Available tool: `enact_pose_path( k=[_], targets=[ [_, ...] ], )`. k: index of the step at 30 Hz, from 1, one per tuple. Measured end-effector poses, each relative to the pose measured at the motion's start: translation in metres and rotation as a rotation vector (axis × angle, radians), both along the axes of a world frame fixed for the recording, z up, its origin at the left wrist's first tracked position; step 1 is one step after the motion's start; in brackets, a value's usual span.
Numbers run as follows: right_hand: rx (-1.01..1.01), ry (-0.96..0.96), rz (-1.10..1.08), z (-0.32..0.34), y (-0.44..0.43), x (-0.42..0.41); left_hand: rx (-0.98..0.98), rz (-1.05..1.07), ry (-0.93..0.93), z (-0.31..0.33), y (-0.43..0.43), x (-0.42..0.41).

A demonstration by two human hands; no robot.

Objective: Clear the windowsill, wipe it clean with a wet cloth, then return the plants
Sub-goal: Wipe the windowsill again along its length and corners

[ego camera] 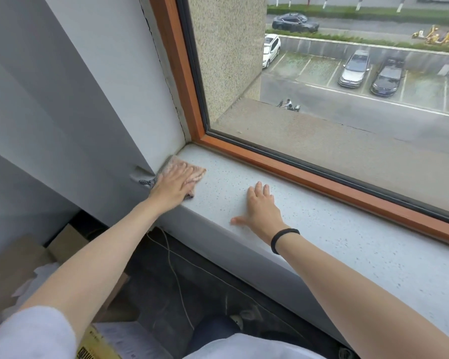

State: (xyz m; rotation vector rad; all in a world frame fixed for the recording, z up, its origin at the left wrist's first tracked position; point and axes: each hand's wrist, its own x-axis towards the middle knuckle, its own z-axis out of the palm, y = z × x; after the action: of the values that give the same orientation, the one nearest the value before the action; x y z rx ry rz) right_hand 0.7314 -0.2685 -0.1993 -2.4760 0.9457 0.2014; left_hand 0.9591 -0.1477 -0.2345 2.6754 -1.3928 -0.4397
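Windowsill [322, 229] stone was pale grey with dark speckles, running under the orange-brown window frame [296, 165] to meet the grey side wall [101, 112] at its left end. At that far-left corner lay a pinkish-tan cloth [196, 172], bunched against the wall. The left hand [173, 186] pressed flat on the cloth, fingers straight and held together, arm stretched forward. The right hand [263, 211] rested palm-down on the bare sill near its front edge, fingers spread apart, a black band [283, 238] on the wrist.
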Motion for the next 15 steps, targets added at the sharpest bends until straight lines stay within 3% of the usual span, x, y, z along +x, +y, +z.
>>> enact_pose_path(
  k=[3,10,15],
  targets=[
    [0.003,-0.010,0.001,-0.002,-0.001,-0.001,0.031,0.084,-0.022,0.001,-0.031,-0.017],
    [-0.031,-0.005,0.013,-0.011,-0.005,0.003,0.000,-0.250,-0.005,0.007,0.008,-0.042],
    [-0.014,-0.048,-0.009,-0.013,-0.005,0.001,0.003,0.033,-0.028,0.002,-0.058,0.000]
  ],
)
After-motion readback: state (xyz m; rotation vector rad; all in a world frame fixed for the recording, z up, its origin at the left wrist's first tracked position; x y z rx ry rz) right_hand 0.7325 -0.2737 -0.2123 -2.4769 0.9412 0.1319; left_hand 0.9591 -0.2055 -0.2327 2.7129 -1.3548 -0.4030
